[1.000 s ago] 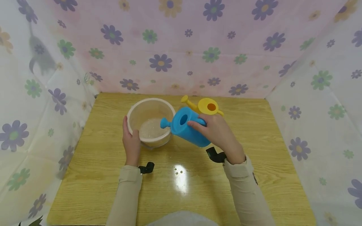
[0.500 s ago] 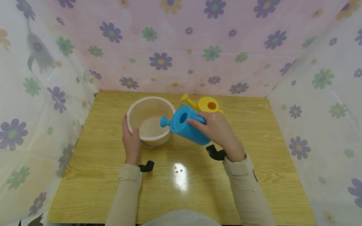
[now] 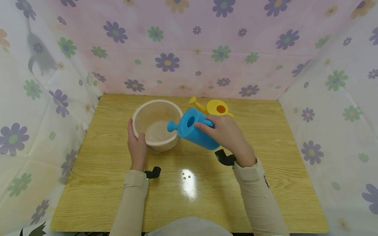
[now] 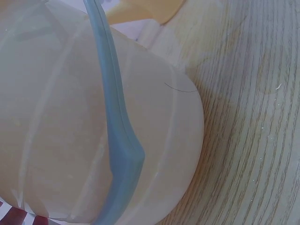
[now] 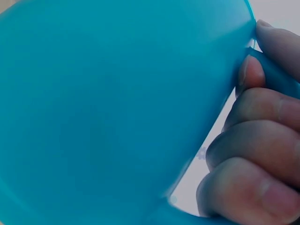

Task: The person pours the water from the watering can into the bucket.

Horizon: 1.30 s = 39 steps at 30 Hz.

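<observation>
A cream plastic bucket (image 3: 157,104) stands at the left of the table, with a pale, speckled surface low inside it. My left hand (image 3: 137,149) holds its near-left rim, thumb over the edge and fingers along the outer wall. The left wrist view shows the bucket's grey-blue handle (image 4: 119,131) hanging against its side. In my right hand (image 3: 228,136) is a blue watering can (image 3: 196,129), tilted toward the bucket, its spout head over the right rim. Curled fingers (image 5: 255,150) wrap the can's handle in the right wrist view, the thumb lying on top.
Behind the blue can, a yellow watering can (image 3: 212,105) stands near the back of the wooden table (image 3: 265,203). Several small drops (image 3: 184,178) lie on the tabletop in front. Flowered curtains (image 3: 189,49) enclose the back and both sides.
The head view has tipped down slightly, so everything sits a little higher in it. Both hands keep their hold, and the blue watering can stays tilted at the bucket's rim.
</observation>
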Motion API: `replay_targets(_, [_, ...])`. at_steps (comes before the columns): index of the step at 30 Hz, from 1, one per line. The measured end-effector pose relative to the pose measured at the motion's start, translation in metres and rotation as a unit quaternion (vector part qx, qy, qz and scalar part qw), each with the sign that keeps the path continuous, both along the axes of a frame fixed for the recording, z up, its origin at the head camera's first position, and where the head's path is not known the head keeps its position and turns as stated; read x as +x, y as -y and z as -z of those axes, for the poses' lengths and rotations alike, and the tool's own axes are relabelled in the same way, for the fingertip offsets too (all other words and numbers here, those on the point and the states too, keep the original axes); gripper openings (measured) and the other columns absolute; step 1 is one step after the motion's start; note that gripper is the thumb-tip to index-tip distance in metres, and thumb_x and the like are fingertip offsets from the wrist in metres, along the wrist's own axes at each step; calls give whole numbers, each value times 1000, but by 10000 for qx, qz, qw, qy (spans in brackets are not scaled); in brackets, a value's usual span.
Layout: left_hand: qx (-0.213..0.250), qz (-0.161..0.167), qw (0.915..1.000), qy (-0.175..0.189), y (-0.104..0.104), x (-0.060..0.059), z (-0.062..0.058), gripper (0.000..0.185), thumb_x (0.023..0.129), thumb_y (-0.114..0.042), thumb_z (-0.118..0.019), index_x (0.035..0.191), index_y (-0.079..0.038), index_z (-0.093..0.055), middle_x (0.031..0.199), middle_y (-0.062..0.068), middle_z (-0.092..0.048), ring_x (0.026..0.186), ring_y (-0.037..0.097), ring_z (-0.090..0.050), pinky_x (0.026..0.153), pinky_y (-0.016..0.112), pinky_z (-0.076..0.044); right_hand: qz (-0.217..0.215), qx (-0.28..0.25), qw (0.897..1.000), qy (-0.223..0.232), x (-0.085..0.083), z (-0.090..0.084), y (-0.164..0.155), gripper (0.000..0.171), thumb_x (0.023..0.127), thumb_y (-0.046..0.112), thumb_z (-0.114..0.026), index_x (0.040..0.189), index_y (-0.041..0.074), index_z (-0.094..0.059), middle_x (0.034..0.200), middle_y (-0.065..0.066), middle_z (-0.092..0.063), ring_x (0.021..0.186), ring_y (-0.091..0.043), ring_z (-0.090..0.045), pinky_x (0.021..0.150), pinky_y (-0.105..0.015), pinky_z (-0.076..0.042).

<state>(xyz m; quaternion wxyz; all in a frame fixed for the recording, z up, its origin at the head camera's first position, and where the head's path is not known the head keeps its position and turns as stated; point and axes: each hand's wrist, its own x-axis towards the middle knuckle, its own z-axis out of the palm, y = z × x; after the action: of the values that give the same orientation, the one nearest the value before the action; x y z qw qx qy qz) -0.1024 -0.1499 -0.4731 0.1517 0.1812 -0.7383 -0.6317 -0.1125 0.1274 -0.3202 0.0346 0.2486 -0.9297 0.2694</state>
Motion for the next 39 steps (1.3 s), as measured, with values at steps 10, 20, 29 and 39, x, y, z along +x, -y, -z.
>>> replay_targets(10, [41, 39, 10000, 0, 2, 0, 1, 65, 86, -8, -36, 135, -47, -20, 140, -22, -23, 123, 12, -33, 94, 34, -36, -19, 59, 10000, -33, 0, -1, 1, 46, 83, 53, -48, 58, 15, -40, 50, 4, -25, 43, -11, -36, 47, -24, -35])
replay_targets(20, [123, 67, 9999, 65, 1, 2, -3, 66, 86, -7, -36, 135, -47, -19, 140, -22, -22, 124, 11, -31, 95, 33, -36, -30, 34, 9999, -114, 0, -2, 1, 46, 83, 52, -48, 57, 15, -40, 49, 4, -25, 43, -11, -36, 46, -24, -35])
replay_targets(29, [120, 55, 9999, 74, 1, 0, -2, 67, 85, -6, -37, 135, -48, -20, 140, -22, -23, 124, 12, -31, 95, 33, -35, 14, -9, 9998, -174, 1, -3, 1, 44, 84, 50, -50, 58, 15, -41, 48, 4, -27, 44, -9, -40, 48, -24, -38])
replay_targets(39, [69, 2, 10000, 51, 1, -1, 0, 67, 85, -6, -37, 135, -48, -20, 140, -22, -24, 124, 11, -32, 95, 33, -35, 16, 36, 9996, -289, 1, -5, 0, 43, 84, 46, -52, 57, 15, -41, 48, 4, -27, 44, -9, -39, 48, -24, -37])
